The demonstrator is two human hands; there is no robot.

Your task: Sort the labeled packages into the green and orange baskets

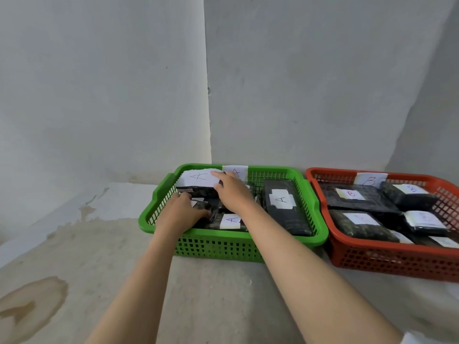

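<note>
The green basket (pixel 223 247) sits on the floor and holds several black packages with white "A" labels. Both my hands are inside its left half. My right hand (pixel 232 193) grips the right end of a tilted black package with a large "A" label (pixel 198 181) at the basket's back left. My left hand (pixel 182 212) curls around a dark package (pixel 202 207) lower in the basket. Another "A" package (pixel 283 207) lies along the basket's right side. To the right stands the orange basket (pixel 387 259), filled with black packages labeled "B" (pixel 352 194).
Both baskets stand against a pale grey wall, close to a protruding wall corner (pixel 208 95). A "B" tag (pixel 371 180) hangs on the orange basket's back rim, an "A" tag (pixel 236 172) on the green one's. The concrete floor (pixel 74 269) in front shows brown stains.
</note>
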